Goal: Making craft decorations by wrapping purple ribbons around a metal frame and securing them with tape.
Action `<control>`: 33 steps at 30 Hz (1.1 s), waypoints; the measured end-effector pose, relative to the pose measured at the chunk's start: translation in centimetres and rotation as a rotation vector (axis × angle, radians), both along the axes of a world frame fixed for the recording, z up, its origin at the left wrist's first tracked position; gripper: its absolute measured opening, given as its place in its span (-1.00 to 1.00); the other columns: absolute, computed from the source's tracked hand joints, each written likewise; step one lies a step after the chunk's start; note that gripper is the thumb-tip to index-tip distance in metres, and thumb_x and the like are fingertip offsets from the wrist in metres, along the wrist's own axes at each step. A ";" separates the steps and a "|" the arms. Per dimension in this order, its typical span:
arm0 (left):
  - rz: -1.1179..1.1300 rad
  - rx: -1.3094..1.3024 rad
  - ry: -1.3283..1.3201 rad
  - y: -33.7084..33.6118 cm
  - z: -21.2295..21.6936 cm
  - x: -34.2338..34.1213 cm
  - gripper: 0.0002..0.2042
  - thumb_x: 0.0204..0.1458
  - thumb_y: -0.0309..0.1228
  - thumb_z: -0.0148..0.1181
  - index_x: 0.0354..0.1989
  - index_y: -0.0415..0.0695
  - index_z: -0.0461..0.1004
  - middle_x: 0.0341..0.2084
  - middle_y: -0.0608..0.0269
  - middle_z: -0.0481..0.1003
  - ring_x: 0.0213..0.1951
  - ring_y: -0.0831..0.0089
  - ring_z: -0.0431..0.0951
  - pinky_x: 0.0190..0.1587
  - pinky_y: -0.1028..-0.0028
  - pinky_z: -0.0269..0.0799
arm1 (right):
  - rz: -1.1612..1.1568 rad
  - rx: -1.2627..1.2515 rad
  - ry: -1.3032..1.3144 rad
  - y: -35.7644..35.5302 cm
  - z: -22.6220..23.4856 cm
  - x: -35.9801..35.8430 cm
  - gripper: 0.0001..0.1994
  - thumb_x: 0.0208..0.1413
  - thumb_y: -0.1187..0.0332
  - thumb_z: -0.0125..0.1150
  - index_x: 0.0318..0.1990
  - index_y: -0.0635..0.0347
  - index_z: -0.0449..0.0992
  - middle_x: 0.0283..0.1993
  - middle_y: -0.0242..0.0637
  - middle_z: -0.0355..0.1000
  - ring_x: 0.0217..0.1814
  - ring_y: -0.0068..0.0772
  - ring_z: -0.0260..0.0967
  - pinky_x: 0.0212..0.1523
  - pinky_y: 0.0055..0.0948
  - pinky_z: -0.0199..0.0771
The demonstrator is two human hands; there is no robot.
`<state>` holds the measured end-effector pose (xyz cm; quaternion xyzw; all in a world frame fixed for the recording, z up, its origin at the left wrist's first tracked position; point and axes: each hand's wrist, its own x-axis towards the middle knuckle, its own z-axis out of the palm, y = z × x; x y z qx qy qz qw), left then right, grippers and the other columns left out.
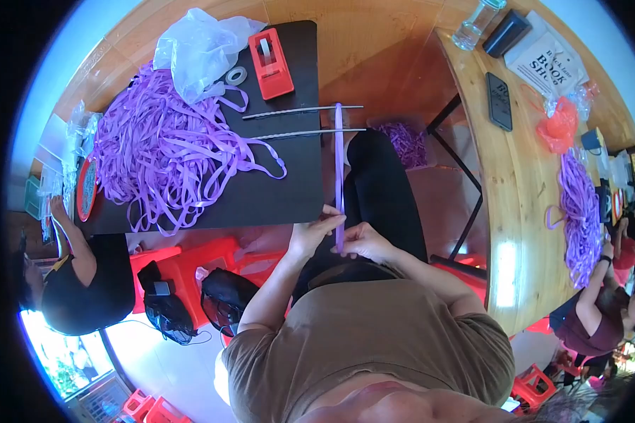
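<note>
A narrow purple ribbon (339, 158) runs taut from two thin metal rods toward my lap. My left hand (316, 233) pinches it near its lower part, just off the black table's front corner. Slightly lower and to the right, my right hand (365, 244) has its fingers closed at the ribbon's near end. The far rod (296, 111) and the near rod (300, 133) lie across the black table (289, 180) and stick out past its right edge, with the ribbon over their outer ends. A big tangled heap of purple ribbons (166, 144) covers the table's left part.
Behind the heap are a clear plastic bag (201, 53), a red tape dispenser (271, 65) and a tape roll (236, 75). A bin of purple scraps (402, 144) stands beyond my knee. Right, a wooden table (504, 211) holds a phone (499, 102) and more ribbons (580, 218). People sit on both sides.
</note>
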<state>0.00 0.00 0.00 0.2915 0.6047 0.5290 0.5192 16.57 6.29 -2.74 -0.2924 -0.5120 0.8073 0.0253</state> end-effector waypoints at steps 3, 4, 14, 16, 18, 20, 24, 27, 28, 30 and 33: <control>-0.056 0.018 0.010 -0.3 -0.5 0.0 -0.81 -0.07 -0.41 0.34 -0.30 -0.20 0.56 -0.48 0.35 0.51 -0.46 0.68 0.39 -0.43 0.65 0.25 | -0.018 0.023 -0.004 0.0 0.3 0.1 -0.88 -0.07 0.39 0.34 -0.42 0.27 0.63 -0.58 -0.40 0.44 -0.60 -0.65 0.26 -0.54 -0.65 0.23; -0.067 0.018 -0.018 -0.4 -0.6 0.1 -0.81 -0.07 -0.41 0.34 -0.30 -0.20 0.56 -0.47 0.36 0.51 -0.46 0.69 0.38 -0.44 0.66 0.23 | -0.011 0.038 -0.003 0.0 0.3 0.2 -0.87 -0.07 0.39 0.34 -0.42 0.27 0.62 -0.58 -0.40 0.44 -0.60 -0.66 0.26 -0.54 -0.65 0.23; -0.137 0.002 -0.170 1.1 -1.9 -0.6 -0.85 -0.10 -0.42 0.35 -0.39 -0.19 0.55 -0.55 0.40 0.47 -0.55 0.68 0.33 -0.50 0.67 0.20 | -0.007 0.056 -0.012 0.3 0.6 0.7 -0.83 -0.11 0.34 0.41 -0.51 0.24 0.58 -0.58 -0.42 0.42 -0.56 -0.67 0.28 -0.55 -0.64 0.26; -0.126 0.044 -0.122 2.1 -1.6 -0.1 -0.86 -0.10 -0.43 0.35 -0.40 -0.19 0.54 -0.56 0.41 0.45 -0.54 0.68 0.32 -0.48 0.67 0.21 | -0.017 0.055 -0.026 0.4 1.0 0.8 -0.83 -0.11 0.34 0.42 -0.51 0.24 0.58 -0.58 -0.42 0.42 -0.57 -0.67 0.28 -0.55 -0.64 0.26; -0.050 0.133 -0.096 3.0 -1.6 0.8 -0.88 -0.11 -0.50 0.35 -0.43 -0.18 0.52 -0.57 0.42 0.40 -0.48 0.68 0.32 -0.38 0.65 0.25 | -0.024 0.056 -0.039 0.6 1.3 1.0 -0.82 -0.12 0.34 0.42 -0.51 0.24 0.57 -0.58 -0.42 0.42 -0.57 -0.67 0.28 -0.54 -0.64 0.26; 0.027 0.164 -0.155 3.6 -1.7 1.6 -0.89 -0.11 -0.51 0.35 -0.44 -0.17 0.51 -0.52 0.40 0.41 -0.45 0.67 0.33 -0.34 0.64 0.25 | -0.014 0.067 -0.060 0.6 1.4 1.3 -0.89 -0.10 0.38 0.38 -0.45 0.21 0.61 -0.57 -0.45 0.44 -0.55 -0.68 0.29 -0.50 -0.65 0.25; 0.174 0.287 -0.228 4.6 -2.7 3.1 -0.89 -0.10 -0.54 0.33 -0.47 -0.16 0.48 -0.38 0.37 0.42 -0.37 0.67 0.34 -0.25 0.63 0.24 | -0.011 0.067 -0.077 0.9 1.3 2.1 -0.88 -0.10 0.37 0.39 -0.46 0.20 0.61 -0.57 -0.45 0.44 -0.55 -0.68 0.30 -0.50 -0.65 0.27; 0.236 0.314 -0.230 5.3 -3.2 3.5 -0.91 -0.05 -0.54 0.29 -0.42 -0.15 0.48 -0.31 0.37 0.44 -0.34 0.66 0.37 -0.26 0.63 0.25 | -0.008 0.074 -0.110 1.1 1.3 2.5 -0.87 -0.10 0.36 0.40 -0.46 0.21 0.61 -0.57 -0.46 0.44 -0.55 -0.69 0.29 -0.53 -0.66 0.26; 0.262 0.350 -0.190 5.7 -3.1 3.6 -0.91 -0.01 -0.53 0.26 -0.34 -0.14 0.49 -0.32 0.38 0.47 -0.34 0.66 0.41 -0.28 0.63 0.26 | -0.017 0.059 -0.087 1.1 1.2 2.5 -0.87 -0.10 0.36 0.41 -0.46 0.21 0.60 -0.58 -0.46 0.43 -0.56 -0.70 0.29 -0.53 -0.66 0.26; 0.292 0.317 -0.272 6.3 -1.9 4.4 -0.90 0.00 -0.48 0.27 -0.33 -0.13 0.47 -0.36 0.39 0.45 -0.35 0.67 0.40 -0.26 0.63 0.26 | -0.025 0.044 -0.065 1.1 1.3 2.7 -0.87 -0.10 0.36 0.41 -0.47 0.20 0.60 -0.58 -0.46 0.43 -0.57 -0.70 0.28 -0.54 -0.67 0.25; 0.352 0.266 -0.329 7.2 0.5 5.2 -0.86 0.04 -0.40 0.25 -0.30 -0.12 0.43 -0.42 0.41 0.44 -0.36 0.67 0.41 -0.25 0.64 0.26 | -0.019 0.036 -0.081 1.4 1.6 2.8 -0.87 -0.10 0.37 0.41 -0.48 0.20 0.59 -0.59 -0.47 0.42 -0.57 -0.71 0.28 -0.54 -0.68 0.24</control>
